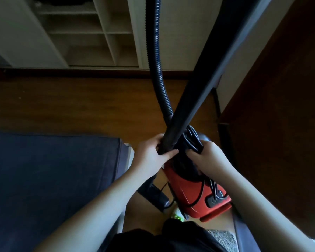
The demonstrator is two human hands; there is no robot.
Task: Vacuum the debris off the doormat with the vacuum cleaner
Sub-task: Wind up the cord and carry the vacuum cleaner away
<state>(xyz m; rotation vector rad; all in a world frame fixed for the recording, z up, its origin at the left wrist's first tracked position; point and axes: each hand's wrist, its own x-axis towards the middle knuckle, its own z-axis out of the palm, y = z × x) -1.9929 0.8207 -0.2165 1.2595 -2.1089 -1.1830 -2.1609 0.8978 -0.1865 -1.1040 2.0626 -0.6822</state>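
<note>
- A patch of pale, rough-textured mat is seen at the bottom edge, just beyond the person's dark clothing; whether this is the doormat cannot be confirmed, and no debris can be made out on it.
- The red vacuum cleaner is seen standing on the wooden floor, just beside that mat, with a black power cord draped over its body. The cord is judged to be still partly wound, so the machine is probably not plugged in yet.
- The left hand is curled around the lower end of the black tube, with the thumb laid across its end.
- The right hand is closed on a bundle of cord loops at the top of the vacuum cleaner.
- A dark blue cushion is seen to the left, close to the left forearm.
- A ribbed black hose rises from the vacuum cleaner and crosses behind the tube.
- A pale shelf unit stands against the far wall.
- Progress is judged as preparation only: the machine is being unpacked. Freeing the cord, powering up and passing the nozzle over the mat remain to be done. No floor nozzle is in view.
</note>
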